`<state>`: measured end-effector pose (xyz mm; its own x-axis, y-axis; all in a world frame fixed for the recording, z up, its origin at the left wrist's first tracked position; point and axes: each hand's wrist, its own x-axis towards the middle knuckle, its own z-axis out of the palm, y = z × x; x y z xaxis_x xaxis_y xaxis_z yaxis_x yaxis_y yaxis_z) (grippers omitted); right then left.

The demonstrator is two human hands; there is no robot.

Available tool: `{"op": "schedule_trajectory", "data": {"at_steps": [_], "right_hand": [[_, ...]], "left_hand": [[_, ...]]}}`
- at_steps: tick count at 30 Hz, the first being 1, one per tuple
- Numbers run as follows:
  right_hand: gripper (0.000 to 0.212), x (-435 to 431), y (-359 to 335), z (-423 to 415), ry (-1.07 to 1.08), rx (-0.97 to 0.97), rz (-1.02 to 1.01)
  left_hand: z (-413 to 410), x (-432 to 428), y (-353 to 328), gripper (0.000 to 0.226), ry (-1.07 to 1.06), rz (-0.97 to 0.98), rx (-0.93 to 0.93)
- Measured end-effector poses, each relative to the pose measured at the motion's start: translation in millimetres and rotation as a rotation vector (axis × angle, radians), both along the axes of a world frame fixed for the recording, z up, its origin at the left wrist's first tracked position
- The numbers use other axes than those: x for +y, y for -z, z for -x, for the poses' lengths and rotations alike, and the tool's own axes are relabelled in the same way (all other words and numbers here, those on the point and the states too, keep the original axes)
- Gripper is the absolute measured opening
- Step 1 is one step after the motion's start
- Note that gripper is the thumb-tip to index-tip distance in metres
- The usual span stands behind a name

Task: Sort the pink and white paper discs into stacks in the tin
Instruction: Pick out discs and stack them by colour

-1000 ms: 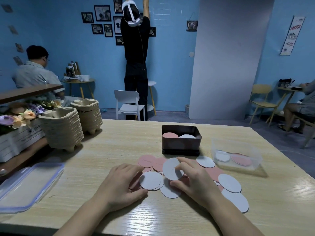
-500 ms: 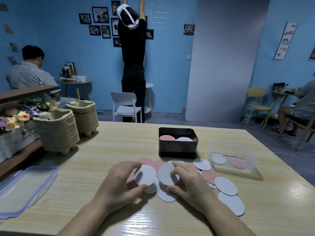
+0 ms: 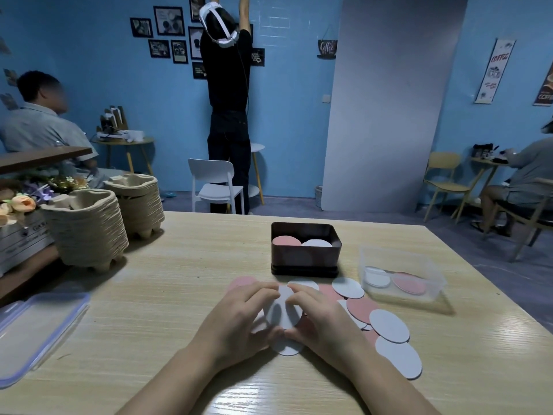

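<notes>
Wooden table (image 3: 179, 295), left hand (image 3: 239, 320) and right hand (image 3: 321, 320) pinching white discs (image 3: 282, 313)

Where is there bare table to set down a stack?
Bare wood lies between the clear lid and the left hand, and left of the tin up to the pulp tray stacks. Crowded: loose discs fill the gap from the tin to the clear tub and the right hand. Both hands hold white discs.

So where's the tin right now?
In the head view, the tin sits mid-table, just beyond the loose discs, with the clear box to its right.
</notes>
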<state>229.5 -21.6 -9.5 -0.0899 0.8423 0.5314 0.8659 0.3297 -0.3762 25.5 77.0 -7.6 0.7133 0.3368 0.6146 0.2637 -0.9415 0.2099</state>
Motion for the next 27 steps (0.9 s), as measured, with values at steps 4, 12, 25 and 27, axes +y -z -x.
{"op": "schedule_trajectory", "data": {"at_steps": [4, 12, 25, 27], "right_hand": [[0.035, -2.8, -0.7, -6.3, 0.0, 0.009, 0.004], [0.033, -5.6, -3.8, -3.5, 0.0, -0.012, 0.009], [0.037, -11.1, -7.0, 0.8, 0.003, -0.077, -0.074], [0.039, -10.8, -7.0, 2.7, -0.003, -0.093, -0.097]], "left_hand": [[10.2, -1.9, -0.7, 0.056, -0.005, 0.109, -0.023], [14.1, -8.7, 0.8, 0.029, -0.041, 0.116, -0.115], [42.2, 9.0, 3.2, 0.047, -0.164, 0.075, 0.079], [56.2, 9.9, 1.5, 0.05, -0.212, 0.042, 0.115]]}}
